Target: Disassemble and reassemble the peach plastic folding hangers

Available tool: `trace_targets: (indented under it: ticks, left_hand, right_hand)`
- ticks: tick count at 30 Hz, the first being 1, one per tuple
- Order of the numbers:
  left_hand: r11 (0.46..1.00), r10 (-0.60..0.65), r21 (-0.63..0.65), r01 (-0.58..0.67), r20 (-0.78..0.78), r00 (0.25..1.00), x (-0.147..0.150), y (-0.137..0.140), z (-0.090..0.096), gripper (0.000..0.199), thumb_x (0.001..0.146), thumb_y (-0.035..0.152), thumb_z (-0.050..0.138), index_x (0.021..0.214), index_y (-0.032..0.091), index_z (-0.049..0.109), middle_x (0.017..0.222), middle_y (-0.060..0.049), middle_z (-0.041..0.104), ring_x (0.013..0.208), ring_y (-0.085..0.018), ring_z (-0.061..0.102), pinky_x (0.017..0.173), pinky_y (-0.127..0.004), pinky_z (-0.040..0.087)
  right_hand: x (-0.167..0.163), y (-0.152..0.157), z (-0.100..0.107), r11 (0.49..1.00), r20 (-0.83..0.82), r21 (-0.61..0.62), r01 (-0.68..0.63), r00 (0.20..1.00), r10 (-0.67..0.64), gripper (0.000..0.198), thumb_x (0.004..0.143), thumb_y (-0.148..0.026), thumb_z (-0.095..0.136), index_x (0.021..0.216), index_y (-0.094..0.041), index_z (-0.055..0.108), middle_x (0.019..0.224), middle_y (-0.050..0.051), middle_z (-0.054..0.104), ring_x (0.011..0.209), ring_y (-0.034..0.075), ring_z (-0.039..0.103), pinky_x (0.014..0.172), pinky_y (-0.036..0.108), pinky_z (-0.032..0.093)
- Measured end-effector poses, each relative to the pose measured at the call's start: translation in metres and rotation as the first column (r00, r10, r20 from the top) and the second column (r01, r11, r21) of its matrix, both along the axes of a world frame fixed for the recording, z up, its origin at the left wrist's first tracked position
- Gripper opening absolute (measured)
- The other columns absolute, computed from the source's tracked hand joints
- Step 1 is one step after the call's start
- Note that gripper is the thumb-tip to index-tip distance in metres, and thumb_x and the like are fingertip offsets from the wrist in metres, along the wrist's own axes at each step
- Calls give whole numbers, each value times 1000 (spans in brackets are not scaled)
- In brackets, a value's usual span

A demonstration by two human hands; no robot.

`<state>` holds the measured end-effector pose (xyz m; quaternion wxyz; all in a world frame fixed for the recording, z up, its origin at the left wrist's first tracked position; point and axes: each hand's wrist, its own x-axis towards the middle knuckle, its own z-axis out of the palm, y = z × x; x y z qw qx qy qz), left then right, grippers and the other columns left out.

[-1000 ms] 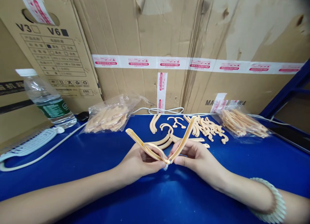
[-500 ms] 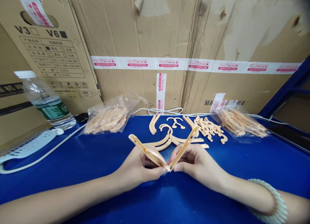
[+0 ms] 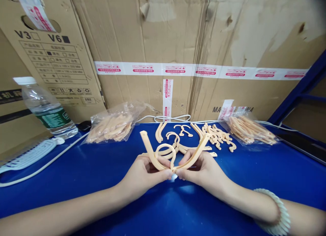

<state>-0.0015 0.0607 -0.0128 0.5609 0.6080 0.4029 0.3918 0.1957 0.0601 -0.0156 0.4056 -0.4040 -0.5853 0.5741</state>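
A beige plastic folding clothes hanger is held up in front of me, its two arms spread in a wide V. Its curved hook rises from the joint and leans left. My left hand is closed around the lower left arm, thumb near the joint. Closed on the lower right arm, my right hand pinches close to the same joint. Just behind lie assembled hangers, partly hidden by my hands. Loose hanger arms and a pile of hooks lie farther back.
Clear bags of hanger parts lie at the left and right. A water bottle and a white hairbrush are on the left. A white cable runs along the cardboard behind the blue tabletop.
Both hands have turned the hanger, so its hook now shows upright between the arms and the arms' smooth curved faces are seen. The view has shifted slightly.
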Motion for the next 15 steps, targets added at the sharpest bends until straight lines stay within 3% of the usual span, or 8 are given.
trace_targets:
  ticks: [4, 9, 13, 15]
  left_hand:
    - [997, 54, -47, -55, -13, 998, -5, 1, 6, 16, 66, 23, 80, 77, 16, 70, 70, 0, 73, 64, -15, 67, 65, -25, 53]
    - [984, 177, -5, -177, 61, 982, -14, 9, 11, 21, 70, 29, 80, 79, 15, 66, 70, 0, 71, 65, -12, 66, 64, -21, 50]
    - [976, 205, 57, -208, 60, 977, -19, 15, 9, 19, 72, 29, 77, 75, 15, 64, 64, 2, 66, 62, -12, 62, 62, -21, 48]
    - [962, 254, 74, -261, 102, 962, -21, 20, 6, 20, 72, 30, 76, 73, 16, 62, 65, 3, 64, 63, -12, 61, 63, -22, 48]
  right_hand:
    - [22, 14, 14, 977, 71, 186, -109, 993, 97, 26, 67, -33, 84, 75, -17, 64, 75, -1, 63, 65, 12, 59, 59, 23, 48]
    - [68, 37, 43, 858, 310, 470, -206, 949, 58, 17, 77, -33, 77, 78, -18, 70, 75, 2, 67, 68, 15, 62, 60, 26, 49]
    - [90, 47, 56, 707, 631, 585, -398, 771, -88, 16, 87, -34, 66, 88, -19, 72, 82, 6, 72, 75, 19, 66, 69, 31, 50]
    - [94, 49, 59, 649, 708, 594, -475, 692, -141, 16, 89, -32, 61, 88, -20, 71, 85, 7, 71, 78, 20, 65, 72, 33, 50]
